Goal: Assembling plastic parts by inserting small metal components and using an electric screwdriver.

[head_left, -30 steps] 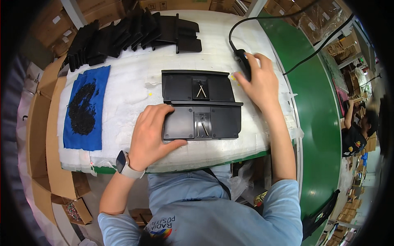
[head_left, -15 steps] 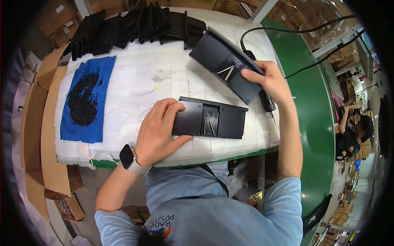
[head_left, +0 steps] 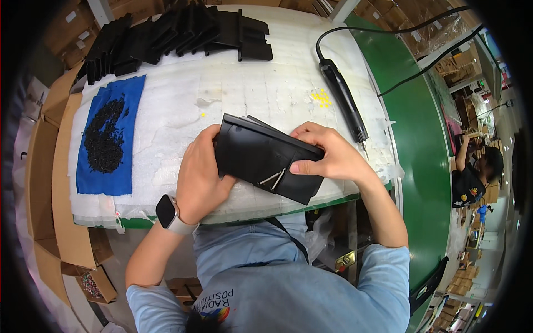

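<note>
Two black plastic panels overlap at the table's near edge. The upper panel (head_left: 250, 152) lies tilted across the lower panel (head_left: 266, 124), which shows only along its far edge. Thin silvery metal pieces (head_left: 271, 180) stick out in a V from the upper panel's middle. My right hand (head_left: 328, 152) grips its right part, thumb on top and fingers over the far edge. Around the left end closes my left hand (head_left: 200, 175); whether it holds one panel or both is hidden. A black electric screwdriver (head_left: 343, 100) lies beyond my right hand.
Small yellow bits (head_left: 321, 98) lie beside the screwdriver. At left, a blue cloth (head_left: 119, 177) bears a heap of small black screw-like pieces (head_left: 105, 141). Several black plastic parts (head_left: 161, 41) line the far left edge. The screwdriver's cable (head_left: 383, 29) runs right, over a green surface (head_left: 425, 194).
My right hand has brought its panel down and left, from above the screwdriver onto the other panel. The screwdriver and yellow bits are now uncovered. The left hand stays at the panels' left end.
</note>
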